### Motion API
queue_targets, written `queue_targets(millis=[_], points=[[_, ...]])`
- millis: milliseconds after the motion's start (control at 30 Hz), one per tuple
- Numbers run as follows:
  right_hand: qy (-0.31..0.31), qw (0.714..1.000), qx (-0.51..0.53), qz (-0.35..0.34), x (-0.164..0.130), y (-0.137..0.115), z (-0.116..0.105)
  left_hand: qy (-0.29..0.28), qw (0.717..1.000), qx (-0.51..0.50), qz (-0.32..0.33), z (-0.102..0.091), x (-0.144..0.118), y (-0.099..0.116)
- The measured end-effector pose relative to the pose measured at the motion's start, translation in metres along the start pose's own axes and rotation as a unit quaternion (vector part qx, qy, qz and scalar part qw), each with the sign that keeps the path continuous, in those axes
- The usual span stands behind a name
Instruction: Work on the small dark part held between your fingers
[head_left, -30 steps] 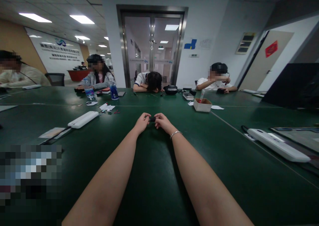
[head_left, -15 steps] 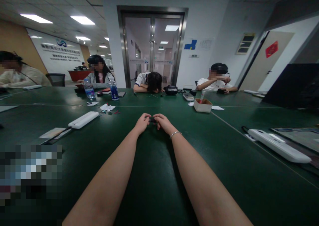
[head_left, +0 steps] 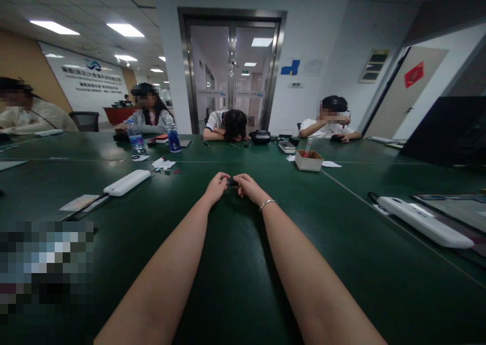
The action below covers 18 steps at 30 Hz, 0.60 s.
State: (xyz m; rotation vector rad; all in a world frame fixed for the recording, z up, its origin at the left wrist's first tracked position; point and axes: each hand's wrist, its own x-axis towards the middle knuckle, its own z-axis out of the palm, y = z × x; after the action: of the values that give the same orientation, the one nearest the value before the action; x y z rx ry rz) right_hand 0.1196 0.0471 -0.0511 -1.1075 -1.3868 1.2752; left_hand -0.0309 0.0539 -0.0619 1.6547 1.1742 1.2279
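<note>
Both my arms reach forward over the dark green table (head_left: 235,264). My left hand (head_left: 217,187) and my right hand (head_left: 246,186) face each other with fingers curled. A small dark object (head_left: 232,183) spans the gap between them, each hand gripping one end. Its kind is too small and dark to make out, and my fingers cover its ends. A silver bracelet (head_left: 268,203) circles my right wrist.
White power banks or strips lie left (head_left: 127,183) and right (head_left: 425,222). Ahead are paper scraps (head_left: 163,164), two bottles (head_left: 173,139) and a small open box (head_left: 309,161). Several people sit along the far side; one person (head_left: 228,126) rests head on arms.
Almost nothing differs. My right hand's fingers have shifted very slightly on the dark object; my left hand stays in place.
</note>
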Motion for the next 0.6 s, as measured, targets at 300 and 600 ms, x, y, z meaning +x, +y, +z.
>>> queue_targets(millis=[300, 600], points=[[0.002, 1.0, -0.012, 0.002, -0.0003, -0.0008, 0.0002, 0.002, 1.0, -0.005, 0.0, 0.0009, 0.0001, 0.0004], [-0.014, 1.0, 0.007, 0.002, 0.0003, 0.0008, -0.002, -0.002, 1.0, -0.004, -0.001, 0.0011, -0.0005, 0.0013]])
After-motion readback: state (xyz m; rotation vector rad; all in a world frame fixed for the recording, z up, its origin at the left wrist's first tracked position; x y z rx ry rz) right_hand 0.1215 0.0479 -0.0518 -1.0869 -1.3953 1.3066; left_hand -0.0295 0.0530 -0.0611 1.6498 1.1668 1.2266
